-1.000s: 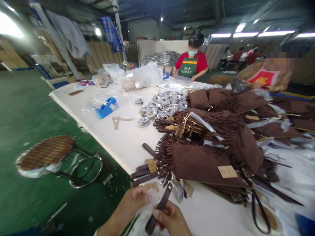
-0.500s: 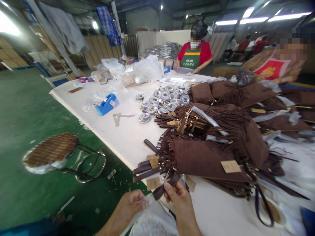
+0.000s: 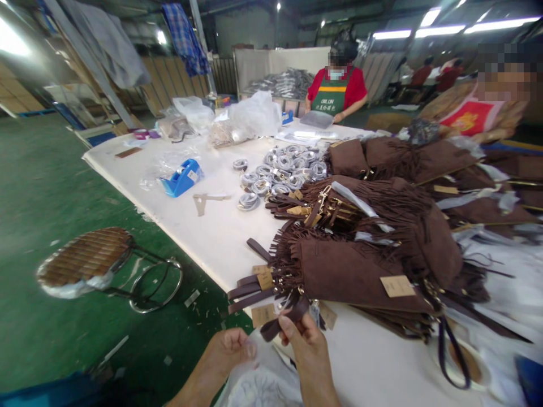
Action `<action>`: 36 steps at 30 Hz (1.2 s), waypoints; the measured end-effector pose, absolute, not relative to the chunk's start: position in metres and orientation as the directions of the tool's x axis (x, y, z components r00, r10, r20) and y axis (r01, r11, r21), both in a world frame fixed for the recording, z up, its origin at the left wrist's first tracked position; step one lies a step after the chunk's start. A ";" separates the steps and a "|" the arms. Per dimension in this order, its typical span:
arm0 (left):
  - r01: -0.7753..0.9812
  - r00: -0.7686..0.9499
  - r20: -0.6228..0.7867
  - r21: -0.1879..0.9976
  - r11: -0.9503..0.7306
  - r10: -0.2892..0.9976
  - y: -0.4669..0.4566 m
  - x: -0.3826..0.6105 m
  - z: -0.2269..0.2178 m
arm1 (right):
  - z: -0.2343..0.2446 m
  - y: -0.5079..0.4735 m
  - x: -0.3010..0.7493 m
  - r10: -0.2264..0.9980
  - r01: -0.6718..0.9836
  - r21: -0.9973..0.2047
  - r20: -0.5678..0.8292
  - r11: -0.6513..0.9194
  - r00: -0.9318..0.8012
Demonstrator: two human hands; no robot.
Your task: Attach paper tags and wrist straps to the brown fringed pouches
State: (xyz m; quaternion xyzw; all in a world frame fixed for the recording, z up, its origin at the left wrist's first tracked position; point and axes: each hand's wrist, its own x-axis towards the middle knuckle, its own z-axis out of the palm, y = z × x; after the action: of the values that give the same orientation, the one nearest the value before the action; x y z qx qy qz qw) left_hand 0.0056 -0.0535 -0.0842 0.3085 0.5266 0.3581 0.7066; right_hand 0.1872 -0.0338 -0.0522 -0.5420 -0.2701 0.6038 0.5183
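My right hand is closed around a dark brown wrist strap at the table's front edge. The strap hangs at the fringed end of a brown suede bag, which lies on top of a stack of similar bags. Beside it, lower left, my left hand has its fingers curled and pinches thin, see-through plastic that drapes below both hands. Tan paper tags dangle near the strap. Another tag rests on the top bag.
Coiled grey straps and a blue tape dispenser lie on the white table. More brown bags are piled at right. A round stool stands left. Two co-workers, one in a green apron, are across the table.
The view has shifted very slightly. Both hands stay almost in place, and my right hand with the wrist strap has moved a little to the left.
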 end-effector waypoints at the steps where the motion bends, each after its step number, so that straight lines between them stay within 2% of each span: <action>1: -0.180 0.178 -0.528 0.812 0.555 0.830 -0.054 0.006 -0.083 | -0.052 -0.034 0.188 0.920 -0.329 -0.890 -0.371 -0.315 0.124; 15: -0.038 0.128 -0.503 0.859 0.511 0.855 -0.057 0.007 -0.074 | -0.048 -0.034 0.191 0.936 -0.311 -0.905 -0.337 -0.291 0.105; 21: -0.100 0.189 -0.450 0.875 0.473 0.873 -0.059 0.002 -0.064 | -0.047 -0.042 0.179 0.921 -0.250 -0.892 -0.390 -0.376 0.010; 24: -0.070 0.144 -0.446 0.886 0.458 0.884 -0.062 -0.002 -0.065 | -0.053 -0.042 0.174 0.901 -0.344 -0.837 -0.426 -0.425 -0.078; 29: 0.009 0.076 -0.410 0.912 0.411 0.909 -0.067 -0.010 -0.059 | -0.054 -0.042 0.173 0.818 -0.499 -0.661 -0.536 -0.561 -0.209; 33: 0.146 0.006 -0.403 0.905 0.398 0.915 -0.069 -0.021 -0.052 | -0.044 -0.046 0.168 0.752 -0.493 -0.575 -0.569 -0.654 -0.333; 36: 0.220 -0.025 -0.378 0.901 0.374 0.925 -0.072 -0.029 -0.054 | -0.041 -0.049 0.161 0.743 -0.485 -0.572 -0.586 -0.662 -0.324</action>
State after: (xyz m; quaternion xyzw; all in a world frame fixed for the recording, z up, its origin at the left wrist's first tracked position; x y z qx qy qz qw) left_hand -0.0289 -0.0718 -0.0539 0.4511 0.6349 0.3309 0.5329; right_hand 0.1607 -0.0487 -0.0411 -0.4369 -0.1478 0.8001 0.3836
